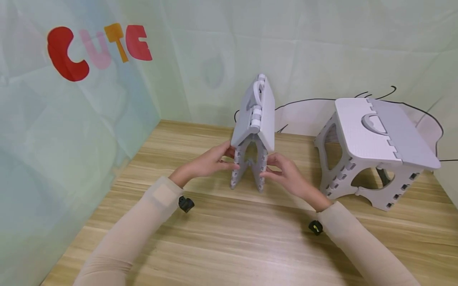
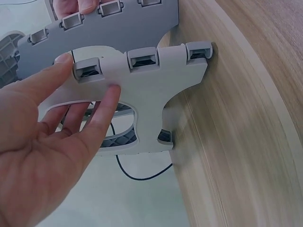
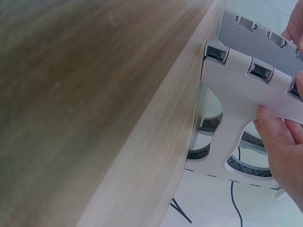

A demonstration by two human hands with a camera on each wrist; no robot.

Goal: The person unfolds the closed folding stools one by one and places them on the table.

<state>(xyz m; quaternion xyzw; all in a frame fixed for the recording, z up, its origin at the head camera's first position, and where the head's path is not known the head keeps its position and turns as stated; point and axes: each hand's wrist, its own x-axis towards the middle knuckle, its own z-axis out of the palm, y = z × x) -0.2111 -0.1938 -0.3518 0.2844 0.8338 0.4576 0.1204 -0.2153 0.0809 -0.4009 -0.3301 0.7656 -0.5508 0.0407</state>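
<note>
A grey-and-white folding stool stands partly folded on the wooden table, its two seat halves sloping down from a ridge with the carry handle on top. Its leg panels are spread narrowly apart at the bottom. My left hand holds the left leg panel, thumb at the hinged edge; in the left wrist view the fingers lie against the panel and its opening. On the opposite side, my right hand grips the right leg panel, with fingertips beside its cut-out. Part of the right thumb is cut off in the right wrist view.
To the right a second folding stool stands fully unfolded, its seat flat. Fabric-like backdrop hangs behind and left of the wooden table, with coloured letters on the left side.
</note>
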